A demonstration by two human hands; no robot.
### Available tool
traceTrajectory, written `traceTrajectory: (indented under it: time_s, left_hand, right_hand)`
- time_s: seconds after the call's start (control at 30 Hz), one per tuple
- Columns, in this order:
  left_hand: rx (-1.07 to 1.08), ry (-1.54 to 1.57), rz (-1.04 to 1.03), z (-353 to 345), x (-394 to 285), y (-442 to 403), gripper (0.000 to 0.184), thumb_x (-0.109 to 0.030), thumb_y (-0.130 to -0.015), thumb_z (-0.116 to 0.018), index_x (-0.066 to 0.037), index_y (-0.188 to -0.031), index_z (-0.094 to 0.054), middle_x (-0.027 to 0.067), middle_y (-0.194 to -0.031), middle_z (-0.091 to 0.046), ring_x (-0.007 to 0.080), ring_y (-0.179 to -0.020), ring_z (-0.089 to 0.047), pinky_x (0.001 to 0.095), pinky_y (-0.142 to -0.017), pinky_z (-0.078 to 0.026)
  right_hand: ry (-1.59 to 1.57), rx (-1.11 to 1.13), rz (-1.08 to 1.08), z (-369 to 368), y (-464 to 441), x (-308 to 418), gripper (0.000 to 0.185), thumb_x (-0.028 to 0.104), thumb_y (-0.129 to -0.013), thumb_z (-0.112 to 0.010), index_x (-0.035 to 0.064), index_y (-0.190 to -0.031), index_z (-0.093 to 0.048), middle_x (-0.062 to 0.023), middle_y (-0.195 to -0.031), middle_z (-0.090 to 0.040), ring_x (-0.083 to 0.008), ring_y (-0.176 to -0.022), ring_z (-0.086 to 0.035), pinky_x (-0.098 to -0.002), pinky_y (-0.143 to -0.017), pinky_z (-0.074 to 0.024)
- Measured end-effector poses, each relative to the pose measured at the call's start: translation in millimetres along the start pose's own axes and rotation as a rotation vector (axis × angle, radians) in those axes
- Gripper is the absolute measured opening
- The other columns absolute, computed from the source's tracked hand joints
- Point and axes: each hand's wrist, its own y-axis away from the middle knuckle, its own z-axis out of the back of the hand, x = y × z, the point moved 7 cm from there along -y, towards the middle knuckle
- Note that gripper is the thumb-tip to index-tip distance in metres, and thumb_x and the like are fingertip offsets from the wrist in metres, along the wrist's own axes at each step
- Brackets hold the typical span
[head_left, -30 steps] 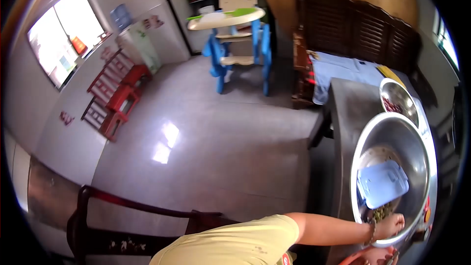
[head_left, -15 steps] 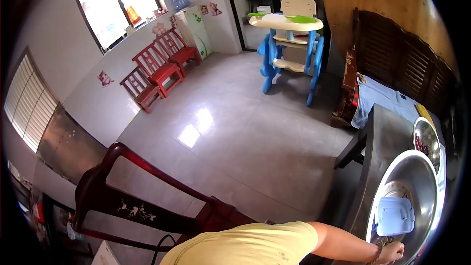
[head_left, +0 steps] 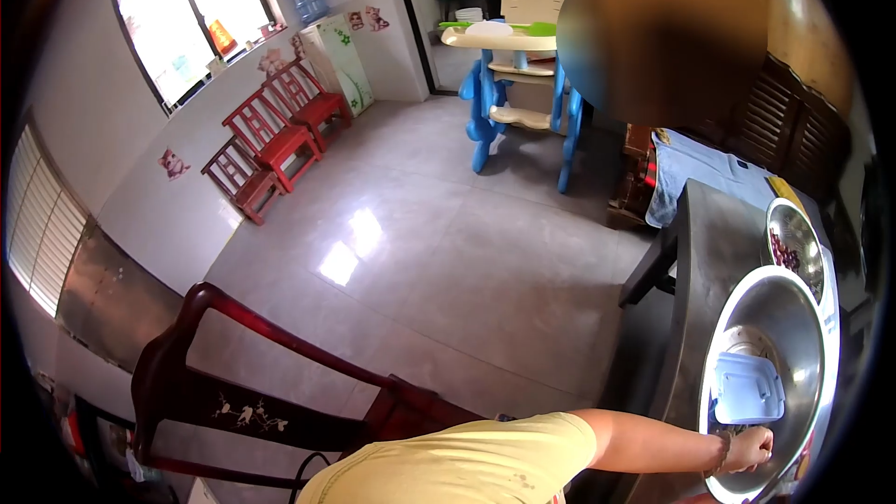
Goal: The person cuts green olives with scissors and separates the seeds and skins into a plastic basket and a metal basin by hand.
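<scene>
My left hand (head_left: 749,449), at the end of an arm in a yellow sleeve, is inside the lower part of a large steel basin (head_left: 805,336). Its fingers are curled closed, and whatever they hold is hidden. Just above the hand in the picture, a pale blue plastic food container (head_left: 749,389) rests in the basin. Some dark, small bits show beside the container, too unclear to name. My right hand is out of view.
Behind the basin on the dark table (head_left: 709,224) stands a smaller steel bowl (head_left: 805,233) with small red fruits (head_left: 784,252). A dark red wooden chair (head_left: 280,401) is at lower left. Further off are a high chair (head_left: 523,65) and red chairs (head_left: 280,145). A blurred patch covers the upper right.
The view has shifted slightly, moving the room left and up. My left hand is a little higher in the picture, still in the basin. A blurred round patch has appeared at upper right.
</scene>
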Motion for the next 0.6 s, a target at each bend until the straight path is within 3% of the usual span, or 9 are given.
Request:
traceTrajectory:
  time_s: [0.17, 0.23, 0.3, 0.33, 0.37, 0.4, 0.43, 0.5, 0.6]
  left_hand:
    - [0.015, 0.000, 0.047, 3, 18, -6, 0.003, -0.003, -0.079, -0.051, -0.001, -0.076, -0.050, 0.0048, -0.058, -0.050, 0.0114, -0.049, -0.050, 0.0264, -0.044, -0.038]
    - [0.077, -0.057, -0.067, 5, -17, 14, 0.012, -0.011, -0.083, -0.050, -0.002, -0.075, -0.050, 0.0050, -0.058, -0.051, 0.0130, -0.053, -0.052, 0.0280, -0.052, -0.043]
    - [0.223, -0.127, -0.156, 2, -8, 8, 0.018, -0.015, -0.087, -0.045, 0.000, -0.080, -0.049, 0.0070, -0.066, -0.053, 0.0155, -0.058, -0.056, 0.0293, -0.056, -0.045]
    - [0.330, -0.170, -0.297, 0, -16, 9, 0.019, -0.016, -0.088, -0.042, 0.001, -0.083, -0.049, 0.0070, -0.069, -0.053, 0.0171, -0.061, -0.058, 0.0294, -0.054, -0.046]
    - [0.199, -0.018, -0.288, -1, -48, 23, 0.034, -0.008, -0.084, -0.039, 0.000, -0.051, -0.040, 0.0109, -0.051, -0.042, 0.0181, -0.049, -0.050, 0.0320, -0.048, -0.044]
    - [0.198, 0.069, -0.119, 2, -32, 17, 0.023, -0.013, -0.085, -0.042, -0.002, -0.065, -0.045, 0.0074, -0.055, -0.045, 0.0169, -0.050, -0.051, 0.0293, -0.048, -0.043]
    - [0.180, 0.159, 0.050, 5, -16, 12, 0.016, -0.017, -0.087, -0.045, -0.004, -0.079, -0.050, 0.0038, -0.058, -0.048, 0.0157, -0.051, -0.051, 0.0266, -0.048, -0.043]
    - [0.200, 0.046, 0.113, 6, -37, 28, 0.019, -0.028, -0.089, -0.050, -0.009, -0.092, -0.050, 0.0009, -0.063, -0.051, 0.0059, -0.049, -0.046, 0.0188, -0.042, -0.037]
    - [0.261, 0.089, 0.168, 1, -58, 40, 0.018, -0.020, -0.088, -0.052, -0.007, -0.100, -0.050, 0.0033, -0.073, -0.055, 0.0037, -0.047, -0.039, 0.0159, -0.039, -0.031]
  right_hand:
    - [-0.710, -0.153, -0.270, -4, 9, -47, 0.039, 0.008, -0.086, -0.049, -0.0069, -0.120, -0.037, -0.0160, -0.104, -0.052, -0.0231, -0.085, -0.056, -0.0285, -0.072, -0.0476]
    - [-0.524, -0.152, -0.242, -6, 21, -56, 0.041, 0.008, -0.085, -0.051, -0.0042, -0.122, -0.036, -0.0176, -0.113, -0.047, -0.0235, -0.093, -0.054, -0.0287, -0.078, -0.0477]
    - [-0.236, -0.439, 0.333, -5, 39, -12, 0.044, 0.025, -0.089, -0.046, -0.0021, -0.123, -0.042, -0.0114, -0.117, -0.050, -0.0202, -0.106, -0.049, -0.0278, -0.089, -0.0394]
    - [-0.308, -0.426, 0.275, -3, 37, -2, 0.040, 0.016, -0.088, -0.046, -0.0033, -0.123, -0.041, -0.0134, -0.113, -0.051, -0.0223, -0.105, -0.050, -0.0294, -0.088, -0.0411]
    - [-0.381, -0.416, 0.216, -1, 35, 8, 0.038, 0.007, -0.088, -0.047, -0.0045, -0.123, -0.041, -0.0154, -0.110, -0.053, -0.0244, -0.104, -0.051, -0.0310, -0.088, -0.0427]
    - [0.019, -0.376, 0.262, 4, 31, -25, 0.037, 0.008, -0.087, -0.048, -0.0032, -0.122, -0.044, -0.0157, -0.114, -0.051, -0.0252, -0.106, -0.050, -0.0318, -0.088, -0.0421]
    - [0.146, -0.442, 0.407, 7, 29, -2, 0.033, 0.011, -0.085, -0.053, -0.0018, -0.115, -0.049, -0.0100, -0.102, -0.055, -0.0179, -0.089, -0.056, -0.0263, -0.077, -0.0465]
    - [-1.127, -0.240, -0.441, -16, 17, -36, 0.015, 0.002, -0.081, -0.055, -0.0002, -0.095, -0.052, 0.0003, -0.077, -0.050, -0.0073, -0.059, -0.048, -0.0216, -0.052, -0.0415]
    - [-0.422, -0.223, -0.024, -12, 15, -24, 0.009, -0.003, -0.077, -0.054, 0.0000, -0.085, -0.051, -0.0003, -0.069, -0.046, -0.0097, -0.055, -0.044, -0.0242, -0.050, -0.0391]
